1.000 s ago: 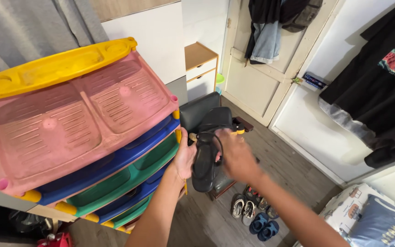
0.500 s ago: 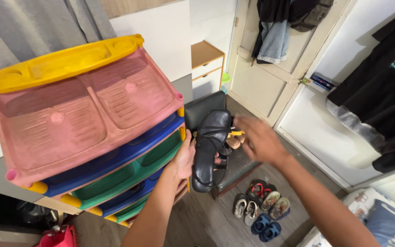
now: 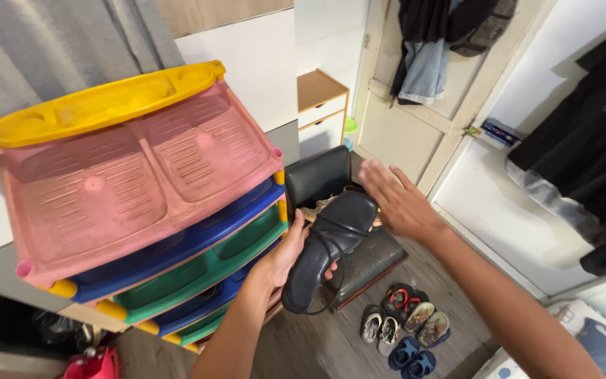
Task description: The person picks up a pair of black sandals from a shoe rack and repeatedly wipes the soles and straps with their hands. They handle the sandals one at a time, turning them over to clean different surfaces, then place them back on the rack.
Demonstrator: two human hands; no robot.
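My left hand (image 3: 285, 254) grips a black strappy sandal (image 3: 327, 245) from its left side, sole toward me, toe end tilted up to the right. My right hand (image 3: 395, 200) hovers flat just right of the sandal's upper end, fingers spread and holding nothing. Both are beside a multi-tier plastic shoe rack (image 3: 142, 189) with a pink top shelf, yellow back rail and blue and green lower shelves. Behind the sandal stands a black cushioned chair (image 3: 331, 182) with tan footwear lying on its seat.
Several small sandals and shoes (image 3: 405, 326) lie on the grey wood floor below the chair. A small wooden drawer unit (image 3: 320, 105) stands by the wall. Clothes hang on a white door (image 3: 426, 49); a dark shirt (image 3: 583, 154) hangs at right. Bedding shows at bottom right.
The sandal has swung from upright to tilted, its upper end leaning right. My right hand let go of it, pulled away to the right and opened flat. The view shifted slightly.
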